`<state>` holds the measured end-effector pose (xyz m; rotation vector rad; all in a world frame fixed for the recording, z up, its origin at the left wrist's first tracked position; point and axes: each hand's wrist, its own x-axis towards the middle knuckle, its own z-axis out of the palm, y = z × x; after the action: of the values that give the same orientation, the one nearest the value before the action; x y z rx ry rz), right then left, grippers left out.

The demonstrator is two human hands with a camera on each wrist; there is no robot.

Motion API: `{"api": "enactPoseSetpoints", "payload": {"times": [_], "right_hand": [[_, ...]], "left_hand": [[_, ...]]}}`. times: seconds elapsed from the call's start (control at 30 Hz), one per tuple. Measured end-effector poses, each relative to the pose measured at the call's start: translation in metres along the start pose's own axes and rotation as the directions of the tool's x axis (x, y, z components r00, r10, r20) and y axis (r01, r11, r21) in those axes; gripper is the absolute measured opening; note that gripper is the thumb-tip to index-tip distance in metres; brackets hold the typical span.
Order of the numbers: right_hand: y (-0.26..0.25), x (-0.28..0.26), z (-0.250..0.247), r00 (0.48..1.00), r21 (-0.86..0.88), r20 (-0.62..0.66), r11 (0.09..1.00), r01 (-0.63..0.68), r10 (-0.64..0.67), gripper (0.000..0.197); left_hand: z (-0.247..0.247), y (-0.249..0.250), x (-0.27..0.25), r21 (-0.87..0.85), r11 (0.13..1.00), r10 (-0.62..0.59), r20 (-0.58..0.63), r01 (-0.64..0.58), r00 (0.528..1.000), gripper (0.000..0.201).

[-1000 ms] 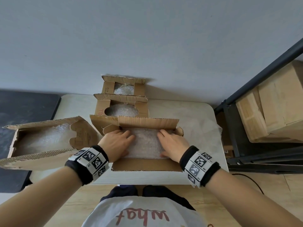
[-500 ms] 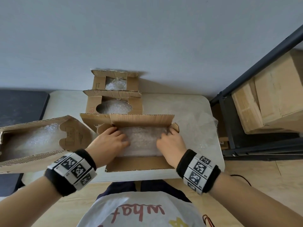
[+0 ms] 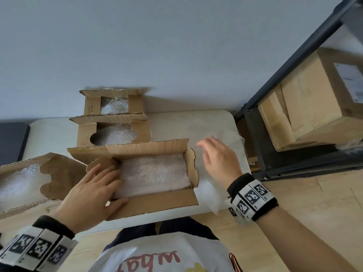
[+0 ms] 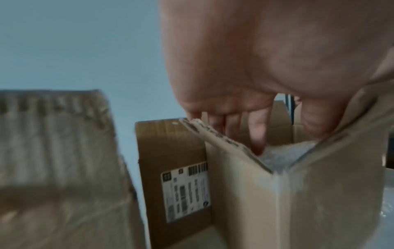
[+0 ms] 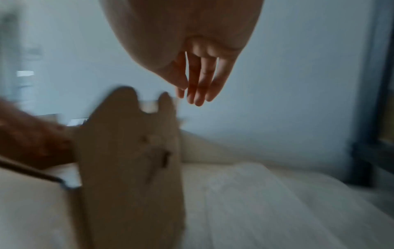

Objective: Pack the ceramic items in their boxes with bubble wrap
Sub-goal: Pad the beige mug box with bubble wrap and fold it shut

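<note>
Resting on box (image 3: 149, 203) left flap, left hand (image 3: 92, 195) flat; right hand (image 3: 218, 161) released (beside box).

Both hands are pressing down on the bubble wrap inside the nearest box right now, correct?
Not quite. Only the left hand is at the nearest box, fingers on the bubble wrap. The right hand is outside it, open over the table, as the head view shows.

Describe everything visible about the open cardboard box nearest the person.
The nearest box is brown corrugated cardboard, standing open at the table's near edge, its four flaps raised or splayed. A bubble-wrapped bundle fills its inside. The left hand rests on its left end, thumb over the near flap. The right hand hovers to its right, apart.
</note>
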<state>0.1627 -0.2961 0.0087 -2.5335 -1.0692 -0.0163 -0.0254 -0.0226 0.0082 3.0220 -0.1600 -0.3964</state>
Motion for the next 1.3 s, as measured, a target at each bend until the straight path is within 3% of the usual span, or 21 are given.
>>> {"api": "enactPoseSetpoints", "payload": {"times": [0.07, 0.17, 0.23, 0.27, 0.33, 0.47, 0.57, 0.67, 0.73, 0.87, 1.0, 1.1, 1.17, 1.23, 1.3], "right_hand": [[0.034, -0.003, 0.015, 0.952, 0.029, 0.083, 0.954, -0.299, 0.296, 0.02], [0.076, -0.011, 0.042, 0.731, -0.03, 0.268, 0.764, -0.645, 0.628, 0.04], [0.09, -0.017, 0.058, 0.595, -0.086, 0.341, 0.655, -0.751, 0.728, 0.056], [0.094, -0.018, 0.066, 0.554, -0.101, 0.355, 0.62, -0.778, 0.753, 0.062], [0.098, -0.02, 0.079, 0.52, -0.118, 0.361, 0.591, -0.798, 0.774, 0.07], [0.101, -0.024, 0.097, 0.531, -0.179, 0.329, 0.604, -0.777, 0.781, 0.07], [0.104, -0.026, 0.101, 0.546, -0.267, 0.294, 0.615, -0.741, 0.785, 0.057], [0.105, -0.027, 0.1, 0.639, -0.254, 0.226, 0.677, -0.69, 0.736, 0.038], [0.103, -0.027, 0.094, 0.693, -0.141, 0.147, 0.708, -0.692, 0.706, 0.031], [0.098, -0.018, 0.065, 0.734, 0.175, 0.015, 0.721, -0.671, 0.679, 0.023], [0.094, -0.007, 0.021, 0.776, 0.314, -0.089, 0.757, -0.573, 0.625, 0.021], [0.083, 0.006, -0.018, 0.798, 0.42, -0.158, 0.771, -0.479, 0.582, 0.021], [0.071, 0.016, -0.044, 0.814, 0.493, -0.167, 0.762, -0.42, 0.557, 0.031], [0.054, 0.027, -0.068, 0.833, 0.546, -0.17, 0.754, -0.365, 0.526, 0.042], [0.036, 0.037, -0.088, 0.866, 0.566, -0.171, 0.766, -0.304, 0.47, 0.047]], "left_hand": [[0.006, 0.003, -0.006, -0.047, 0.997, -0.067, 0.038, 0.069, 0.997, 0.071], [0.012, 0.006, -0.013, -0.097, 0.988, -0.115, 0.08, 0.122, 0.99, 0.084], [0.013, 0.007, -0.013, -0.111, 0.983, -0.135, 0.118, 0.148, 0.984, 0.091], [0.015, 0.007, -0.012, -0.112, 0.98, -0.147, 0.132, 0.162, 0.98, 0.095], [0.016, 0.008, -0.01, -0.109, 0.976, -0.169, 0.155, 0.187, 0.973, 0.101], [0.021, 0.007, -0.004, -0.087, 0.971, -0.207, 0.172, 0.224, 0.963, 0.106], [0.028, 0.005, -0.002, -0.095, 0.964, -0.23, 0.174, 0.249, 0.957, 0.113], [0.032, 0.001, 0.0, -0.104, 0.962, -0.234, 0.164, 0.252, 0.958, 0.116], [0.032, -0.001, 0.0, -0.107, 0.962, -0.228, 0.18, 0.25, 0.957, 0.116], [0.033, -0.003, 0.0, -0.134, 0.958, -0.225, 0.188, 0.252, 0.956, 0.117], [0.028, -0.002, 0.0, -0.166, 0.954, -0.224, 0.159, 0.249, 0.962, 0.118], [0.01, 0.004, 0.002, -0.191, 0.947, -0.244, 0.089, 0.257, 0.966, 0.109], [-0.011, 0.009, 0.009, -0.246, 0.939, -0.243, 0.019, 0.24, 0.97, 0.099], [-0.035, 0.016, 0.02, -0.329, 0.932, -0.204, -0.134, 0.15, 0.97, 0.084], [-0.059, 0.025, 0.036, -0.373, 0.927, -0.157, -0.303, 0.035, 0.94, 0.08]]}}
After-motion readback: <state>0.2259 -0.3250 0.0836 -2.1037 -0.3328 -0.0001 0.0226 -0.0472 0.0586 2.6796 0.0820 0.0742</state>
